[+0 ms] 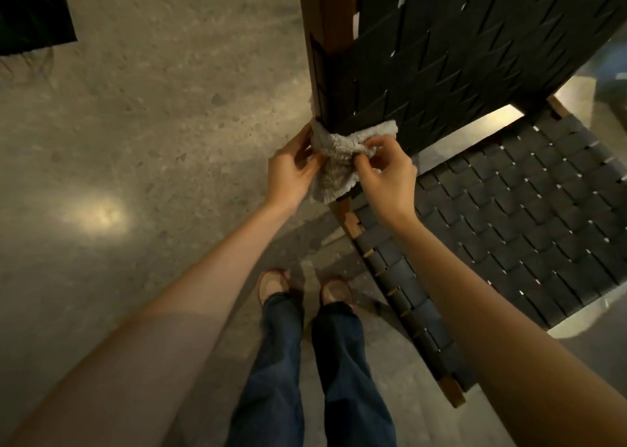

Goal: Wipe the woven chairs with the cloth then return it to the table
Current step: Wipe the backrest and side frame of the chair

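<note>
A woven chair [458, 73] with dark straps and a brown wooden frame stands in front of me, its backrest upright and its seat [529, 222] to the right. A pale fluffy cloth [336, 161] is wrapped round the lower end of the backrest's left post. My left hand [291, 171] holds the cloth's left side against the post. My right hand [386, 175] pinches the cloth's right side between thumb and fingers, just below the woven back.
The floor [152, 124] is polished speckled concrete with a bright light reflection at the left. A dark object [30, 8], perhaps a planter, sits in the top left corner. My legs in blue trousers and my shoes [305, 287] stand beside the seat's front left edge.
</note>
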`<state>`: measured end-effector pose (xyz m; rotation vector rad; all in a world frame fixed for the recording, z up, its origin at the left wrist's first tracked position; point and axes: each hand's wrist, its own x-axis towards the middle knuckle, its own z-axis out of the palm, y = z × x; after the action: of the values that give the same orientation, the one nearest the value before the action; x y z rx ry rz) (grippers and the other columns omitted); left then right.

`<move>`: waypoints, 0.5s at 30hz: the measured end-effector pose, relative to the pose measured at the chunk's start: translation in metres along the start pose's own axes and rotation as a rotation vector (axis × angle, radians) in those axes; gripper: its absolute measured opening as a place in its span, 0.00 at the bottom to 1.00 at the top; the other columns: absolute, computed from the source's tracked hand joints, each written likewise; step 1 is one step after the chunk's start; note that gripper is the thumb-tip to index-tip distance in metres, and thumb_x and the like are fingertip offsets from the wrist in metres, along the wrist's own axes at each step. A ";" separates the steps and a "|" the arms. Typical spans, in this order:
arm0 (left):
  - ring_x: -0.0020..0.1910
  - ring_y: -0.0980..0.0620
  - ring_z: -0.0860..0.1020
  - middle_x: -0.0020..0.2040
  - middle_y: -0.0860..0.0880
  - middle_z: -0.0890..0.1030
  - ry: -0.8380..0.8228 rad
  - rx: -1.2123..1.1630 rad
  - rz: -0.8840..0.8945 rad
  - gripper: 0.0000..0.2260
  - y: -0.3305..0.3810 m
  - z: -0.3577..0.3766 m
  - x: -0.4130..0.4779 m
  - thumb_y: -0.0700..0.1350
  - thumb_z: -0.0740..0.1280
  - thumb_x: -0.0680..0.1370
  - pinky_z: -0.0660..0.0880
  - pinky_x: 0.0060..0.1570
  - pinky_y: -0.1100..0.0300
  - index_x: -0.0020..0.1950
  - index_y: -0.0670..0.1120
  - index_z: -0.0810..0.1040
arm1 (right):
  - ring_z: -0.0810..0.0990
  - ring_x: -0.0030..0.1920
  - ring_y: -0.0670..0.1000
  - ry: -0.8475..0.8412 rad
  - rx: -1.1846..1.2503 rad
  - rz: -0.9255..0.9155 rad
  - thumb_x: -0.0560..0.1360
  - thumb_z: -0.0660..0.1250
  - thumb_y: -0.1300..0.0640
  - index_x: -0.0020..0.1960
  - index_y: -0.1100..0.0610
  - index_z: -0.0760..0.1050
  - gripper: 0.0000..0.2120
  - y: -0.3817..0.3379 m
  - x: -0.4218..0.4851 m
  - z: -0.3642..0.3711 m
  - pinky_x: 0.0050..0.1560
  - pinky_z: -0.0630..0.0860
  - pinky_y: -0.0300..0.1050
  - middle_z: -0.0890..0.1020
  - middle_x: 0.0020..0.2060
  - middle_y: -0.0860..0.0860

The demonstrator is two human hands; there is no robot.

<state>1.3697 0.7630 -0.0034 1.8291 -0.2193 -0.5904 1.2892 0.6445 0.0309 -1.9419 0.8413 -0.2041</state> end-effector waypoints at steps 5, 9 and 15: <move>0.61 0.48 0.77 0.62 0.40 0.77 0.029 0.103 0.020 0.21 -0.041 0.016 0.001 0.36 0.67 0.76 0.73 0.61 0.59 0.69 0.36 0.70 | 0.78 0.40 0.44 -0.012 -0.010 -0.077 0.76 0.66 0.64 0.51 0.60 0.75 0.04 0.034 0.003 0.005 0.42 0.76 0.33 0.79 0.41 0.49; 0.61 0.49 0.75 0.62 0.40 0.77 0.056 0.117 -0.063 0.19 -0.076 0.029 0.001 0.35 0.66 0.77 0.71 0.57 0.71 0.68 0.37 0.71 | 0.79 0.38 0.48 -0.041 -0.011 -0.035 0.75 0.67 0.63 0.49 0.61 0.76 0.03 0.067 0.002 0.012 0.38 0.76 0.36 0.80 0.38 0.52; 0.62 0.48 0.74 0.64 0.39 0.75 0.027 0.175 -0.153 0.20 -0.118 0.048 0.001 0.34 0.65 0.77 0.69 0.61 0.62 0.68 0.36 0.70 | 0.78 0.31 0.45 -0.093 -0.005 0.111 0.76 0.67 0.60 0.49 0.58 0.76 0.03 0.119 -0.004 0.024 0.31 0.75 0.37 0.80 0.34 0.48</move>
<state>1.3296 0.7621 -0.1246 2.0348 -0.1163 -0.6691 1.2415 0.6300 -0.0799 -1.8880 0.8858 -0.0458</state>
